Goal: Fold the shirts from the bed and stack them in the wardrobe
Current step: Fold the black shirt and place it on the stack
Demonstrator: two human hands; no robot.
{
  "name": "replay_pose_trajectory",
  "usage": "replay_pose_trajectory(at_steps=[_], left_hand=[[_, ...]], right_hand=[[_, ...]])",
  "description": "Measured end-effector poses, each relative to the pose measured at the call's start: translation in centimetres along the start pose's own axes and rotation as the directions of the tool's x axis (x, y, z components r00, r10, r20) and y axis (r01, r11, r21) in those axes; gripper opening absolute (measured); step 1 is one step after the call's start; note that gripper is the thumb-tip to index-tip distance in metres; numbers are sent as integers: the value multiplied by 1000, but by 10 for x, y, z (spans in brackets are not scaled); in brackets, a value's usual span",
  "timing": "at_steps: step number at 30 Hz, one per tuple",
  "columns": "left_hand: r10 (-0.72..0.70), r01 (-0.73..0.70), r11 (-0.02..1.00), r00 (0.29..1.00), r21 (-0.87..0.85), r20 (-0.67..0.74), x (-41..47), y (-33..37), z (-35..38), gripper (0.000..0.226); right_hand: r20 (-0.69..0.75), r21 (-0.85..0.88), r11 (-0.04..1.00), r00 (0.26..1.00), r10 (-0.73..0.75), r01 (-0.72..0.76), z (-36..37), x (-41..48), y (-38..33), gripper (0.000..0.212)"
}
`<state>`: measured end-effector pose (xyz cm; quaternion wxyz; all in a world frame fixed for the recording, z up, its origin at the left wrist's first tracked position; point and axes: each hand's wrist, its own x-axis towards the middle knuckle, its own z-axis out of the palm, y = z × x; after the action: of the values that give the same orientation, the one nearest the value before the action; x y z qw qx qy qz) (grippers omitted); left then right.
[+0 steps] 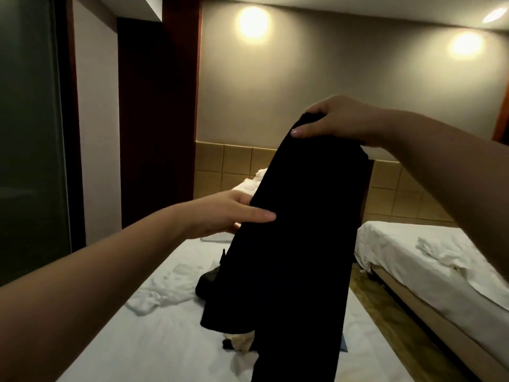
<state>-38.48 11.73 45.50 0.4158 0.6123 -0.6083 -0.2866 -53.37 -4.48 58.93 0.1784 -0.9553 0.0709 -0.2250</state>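
Right hand (333, 119), centre right of frame: thumb flat on the front, fingers curled over the top edge of the black shirt (297, 230), gripping it.
Left hand (228, 213), centre left: thumb laid across the shirt's left edge, fingers behind the cloth, pinching it.
Black shirt: held in the air as a long narrow panel hanging to the bottom of the frame, above the bed (137, 340).
Step in hand, as judged: fold lengthwise in the air. Keep the top taut, run the left pinch down the edge so the layers line up, then lay the shirt flat on the bed to halve it.
Containers: no wardrobe identifiable; dark wooden panel (157, 119) in the upper left, contents not shown.
Bed holds: crumpled white garment (162, 288) at lower left, dark clothing (206, 282) beside the hanging shirt.
Second bed (440, 257), right: rumpled white sheet.
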Motion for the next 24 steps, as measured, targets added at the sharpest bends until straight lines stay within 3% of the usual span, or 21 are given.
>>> replay_pose_trajectory(at_steps=[3, 5, 11, 15, 16, 19, 24], left_hand=[[-6, 3, 996, 999, -87, -34, 0, -21, 13, 43], [-47, 35, 992, 995, -123, -93, -2, -34, 17, 22], [-105, 43, 984, 923, -173, -369, -3, -52, 19, 16], [-73, 14, 987, 927, -161, -367, -9, -49, 5, 65], [-78, 37, 991, 940, -128, -333, -10, -48, 4, 66], [-82, 81, 997, 959, -17, -270, -7, -49, 16, 49], [-77, 78, 997, 924, -14, -375, 9, -68, 43, 20]], right_hand=[[4, -6, 1000, 1000, 27, -27, 4, -3, 9, 9], [-10, 20, 999, 999, 46, -46, 4, -6, 16, 7], [-12, 235, 965, 993, 120, -114, -1, -17, 41, 9], [39, 255, 950, 983, 177, -181, -11, -23, 54, 14], [38, 261, 946, 982, 187, -190, -12, -24, 57, 13], [18, 298, 935, 981, 194, -191, -12, -27, 59, 10], [-3, 293, 938, 981, 195, -185, -5, -28, 57, 8]])
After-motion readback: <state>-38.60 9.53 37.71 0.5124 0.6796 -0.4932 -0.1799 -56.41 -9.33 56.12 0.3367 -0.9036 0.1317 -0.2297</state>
